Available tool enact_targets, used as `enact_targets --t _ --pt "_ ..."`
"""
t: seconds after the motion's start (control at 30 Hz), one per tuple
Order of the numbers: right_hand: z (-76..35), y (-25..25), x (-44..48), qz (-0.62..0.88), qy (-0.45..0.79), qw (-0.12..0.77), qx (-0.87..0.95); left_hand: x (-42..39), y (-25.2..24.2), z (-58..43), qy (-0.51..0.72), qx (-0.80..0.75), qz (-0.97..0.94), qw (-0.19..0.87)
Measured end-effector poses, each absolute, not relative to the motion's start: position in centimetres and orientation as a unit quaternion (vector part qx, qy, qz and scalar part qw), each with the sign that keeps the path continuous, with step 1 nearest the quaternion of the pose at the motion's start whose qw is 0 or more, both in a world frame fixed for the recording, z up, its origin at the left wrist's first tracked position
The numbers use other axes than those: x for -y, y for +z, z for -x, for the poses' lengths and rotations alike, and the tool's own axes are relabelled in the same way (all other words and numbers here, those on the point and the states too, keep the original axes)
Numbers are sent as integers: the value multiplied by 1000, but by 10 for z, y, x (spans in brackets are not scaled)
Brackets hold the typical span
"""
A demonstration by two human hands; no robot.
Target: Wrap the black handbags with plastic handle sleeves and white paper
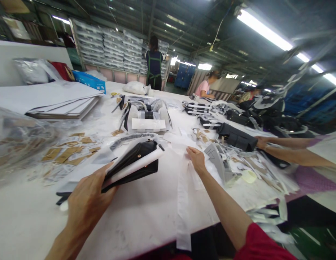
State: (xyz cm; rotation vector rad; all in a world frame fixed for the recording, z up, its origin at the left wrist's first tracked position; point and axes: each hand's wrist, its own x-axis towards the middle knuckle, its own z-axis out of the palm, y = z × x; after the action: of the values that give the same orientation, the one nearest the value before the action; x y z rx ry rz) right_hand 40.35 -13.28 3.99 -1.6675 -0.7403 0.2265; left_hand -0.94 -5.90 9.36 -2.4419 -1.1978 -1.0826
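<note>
My left hand (89, 195) grips a black handbag (142, 153) by its near end, tilted above the white table. A white roll of padding (140, 166) lies along the bag's opening, between its black sides. Clear wrapping covers the handle arching behind it. My right hand (196, 160) pinches the top of a long white paper strip (183, 202), which hangs down over the table's front edge. Right of that hand sits a grey bag-shaped piece (218, 162) with markings on it.
Brown and white tags (66, 153) lie scattered at left, near clear plastic bags (18, 144) and stacked white sheets (46, 97). Wrapped bags (147, 115) stand ahead. At right, a co-worker's hands (262, 142) hold a black bag (236, 136). More black bags pile up behind.
</note>
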Motion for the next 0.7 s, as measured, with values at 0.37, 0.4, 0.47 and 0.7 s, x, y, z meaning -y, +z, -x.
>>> enact_targets --t 0.37,0.4,0.47,0.7 --pt "-418 57 140 598 264 733 188 56 88 11 -357 415 832 87" --pt "-413 50 142 604 276 724 186 56 88 11 -357 416 832 86" --pt "-408 39 145 611 289 713 186 57 90 12 -362 417 830 83" --pt "-434 42 142 639 252 691 226 58 92 13 -338 416 840 83"
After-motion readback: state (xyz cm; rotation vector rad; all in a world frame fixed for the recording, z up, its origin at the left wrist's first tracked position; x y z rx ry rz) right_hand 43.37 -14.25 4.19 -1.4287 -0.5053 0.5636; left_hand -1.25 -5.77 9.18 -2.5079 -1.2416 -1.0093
